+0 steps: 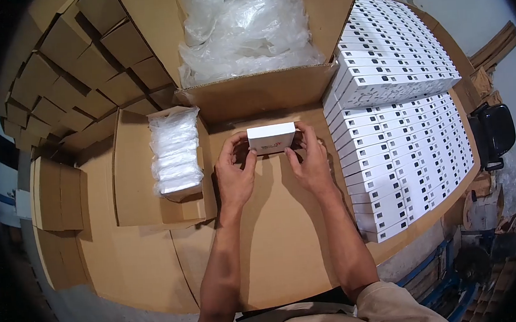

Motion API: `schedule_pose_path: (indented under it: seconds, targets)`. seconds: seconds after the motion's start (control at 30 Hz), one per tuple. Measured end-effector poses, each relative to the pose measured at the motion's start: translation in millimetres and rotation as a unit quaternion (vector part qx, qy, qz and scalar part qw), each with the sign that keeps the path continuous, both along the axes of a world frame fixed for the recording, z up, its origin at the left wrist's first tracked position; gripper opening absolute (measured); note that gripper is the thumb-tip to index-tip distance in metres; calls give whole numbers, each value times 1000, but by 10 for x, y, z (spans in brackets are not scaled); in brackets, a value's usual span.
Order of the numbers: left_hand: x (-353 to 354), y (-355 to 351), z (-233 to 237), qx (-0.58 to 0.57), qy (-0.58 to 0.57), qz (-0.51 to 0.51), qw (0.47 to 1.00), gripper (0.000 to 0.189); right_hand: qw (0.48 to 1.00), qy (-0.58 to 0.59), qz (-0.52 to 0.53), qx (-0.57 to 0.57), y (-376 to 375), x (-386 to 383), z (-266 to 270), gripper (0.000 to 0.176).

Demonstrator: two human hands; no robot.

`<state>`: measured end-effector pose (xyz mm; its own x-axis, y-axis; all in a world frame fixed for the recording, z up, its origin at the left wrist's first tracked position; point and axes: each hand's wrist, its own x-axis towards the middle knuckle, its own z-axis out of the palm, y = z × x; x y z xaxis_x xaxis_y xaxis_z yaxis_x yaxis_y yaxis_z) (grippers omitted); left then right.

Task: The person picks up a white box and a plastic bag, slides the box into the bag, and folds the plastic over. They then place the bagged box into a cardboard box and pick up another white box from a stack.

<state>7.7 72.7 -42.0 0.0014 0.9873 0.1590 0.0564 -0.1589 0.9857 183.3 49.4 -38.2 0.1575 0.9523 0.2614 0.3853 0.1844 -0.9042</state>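
Note:
Between my two hands, at the middle of the view, a small white box with red and dark print [272,139] stands over the cardboard-covered table [283,230]. My left hand [236,169] grips its left end, with the thumb at the front lower corner. On the right end, my right hand [308,158] holds it in the same way, fingers behind and thumb in front. To the left, an open carton [134,168] contains a row of plastic-wrapped packs [176,151].
Rows of stacked white boxes [387,153] fill the right side. A large open carton [260,96] at the back holds clear plastic bags [250,31]. Many brown cartons [81,65] are stacked at the back left. A black chair [494,127] is at the far right.

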Motion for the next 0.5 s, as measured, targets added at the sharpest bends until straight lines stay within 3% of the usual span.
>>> schedule_pose_path:
  seconds: [0.13, 0.5]
  targets:
    - [-30, -19, 10, -55, 20, -10, 998, 36, 999, -32, 5, 0, 6, 16, -6, 51]
    - [-22, -25, -34, -22, 29, 4, 999, 32, 998, -62, 12, 0, -7, 59, -31, 52]
